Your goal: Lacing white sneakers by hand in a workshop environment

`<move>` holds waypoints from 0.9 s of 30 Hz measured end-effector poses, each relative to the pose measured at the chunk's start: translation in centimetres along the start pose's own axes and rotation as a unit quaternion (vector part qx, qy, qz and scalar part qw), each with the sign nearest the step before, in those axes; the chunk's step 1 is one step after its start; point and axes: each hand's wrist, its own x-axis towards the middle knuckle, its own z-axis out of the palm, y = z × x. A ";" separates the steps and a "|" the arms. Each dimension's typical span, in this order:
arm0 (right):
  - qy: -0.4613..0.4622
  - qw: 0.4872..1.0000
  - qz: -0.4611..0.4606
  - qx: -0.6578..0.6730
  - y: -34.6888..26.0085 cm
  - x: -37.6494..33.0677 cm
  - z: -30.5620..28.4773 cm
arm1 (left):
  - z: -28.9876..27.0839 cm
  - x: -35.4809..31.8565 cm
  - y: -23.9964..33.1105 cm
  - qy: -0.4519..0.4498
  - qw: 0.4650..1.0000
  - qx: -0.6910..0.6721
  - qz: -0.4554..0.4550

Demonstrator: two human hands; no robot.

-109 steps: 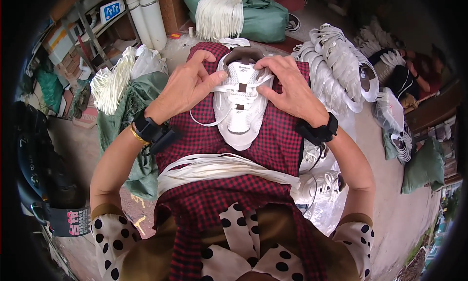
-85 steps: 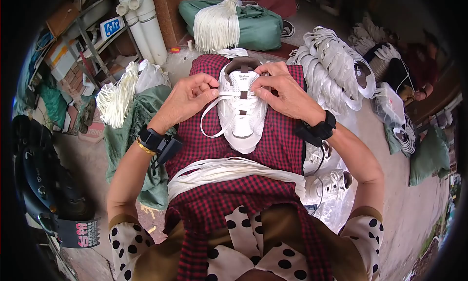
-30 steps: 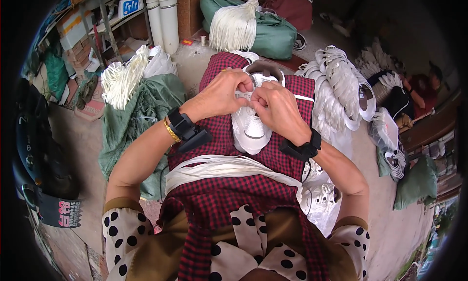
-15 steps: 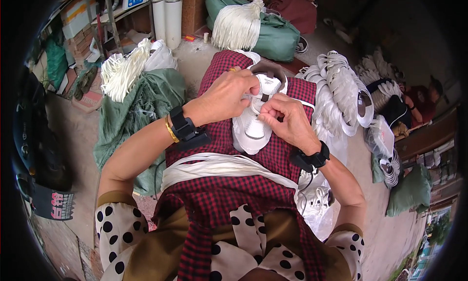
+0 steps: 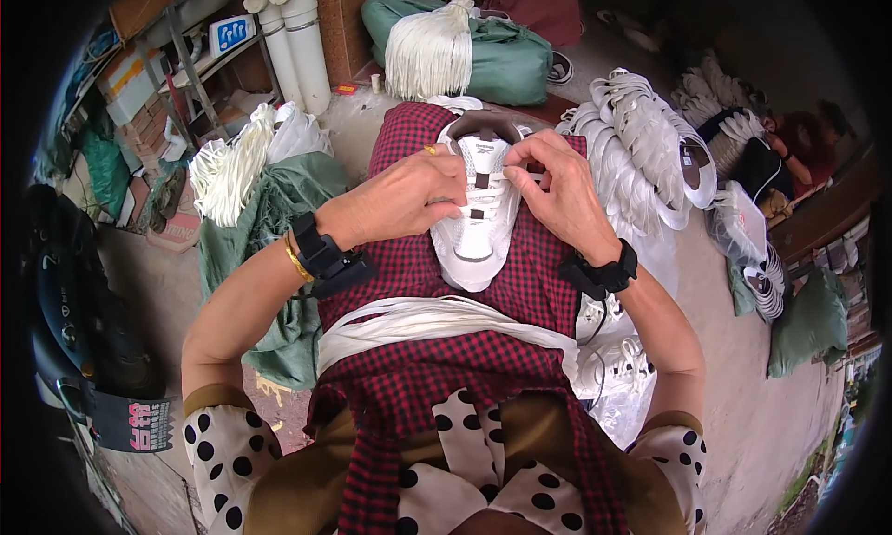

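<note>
A white sneaker (image 5: 474, 238) lies on the red checked cloth (image 5: 437, 377) over my lap, toe toward me. My left hand (image 5: 404, 196) grips its left side near the eyelets. My right hand (image 5: 562, 191) pinches a white lace at the tongue on its right side. A bundle of white laces (image 5: 427, 319) lies across my lap below the shoe. Both wrists wear black bands.
A row of white sneakers (image 5: 641, 140) stands to my right, with more by my right knee (image 5: 609, 368). Lace bundles hang over a green bag (image 5: 432, 57) ahead and green cloth (image 5: 237, 168) at left. White pipes (image 5: 288, 33) and shelves stand at the far left.
Both hands have closed in on the shoe's upper lacing, the loose lace loop seen earlier is drawn in, and the view has shifted slightly toward the left.
</note>
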 end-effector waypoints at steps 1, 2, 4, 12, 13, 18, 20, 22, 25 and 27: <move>0.006 1.000 0.003 0.001 0.2 -0.1 0.1 | 0.0 -0.3 0.0 0.015 1.000 0.010 -0.007; -0.006 1.000 0.023 0.015 0.5 -0.2 0.2 | 0.1 -0.4 0.0 0.030 0.999 0.019 -0.014; -0.019 0.999 0.035 0.001 0.9 -0.5 0.3 | 0.9 -0.2 0.8 0.087 0.993 0.071 -0.023; -0.022 0.996 0.065 0.059 1.9 -1.2 0.9 | 5.3 -0.9 1.5 0.211 0.950 0.161 -0.162; -0.016 0.991 0.086 0.099 2.0 -1.2 1.0 | 5.6 -0.8 1.4 0.210 0.950 0.163 -0.162; -0.011 0.913 0.206 0.352 1.4 -0.8 0.3 | 6.8 -0.3 1.7 0.231 0.946 0.067 -0.218; -0.003 0.842 0.238 0.485 0.9 -0.7 -0.1 | 6.8 -0.3 1.5 0.234 0.947 0.040 -0.218; 0.021 0.804 0.233 0.547 1.3 -0.6 -1.5 | 6.8 -0.4 1.5 0.225 0.950 0.031 -0.215; 0.069 0.763 0.230 0.600 1.3 0.0 -3.8 | 6.9 -0.4 1.5 0.209 0.956 0.031 -0.201; 0.044 0.797 0.226 0.558 1.4 0.0 -4.2 | 6.6 -0.3 1.6 0.205 0.960 0.041 -0.188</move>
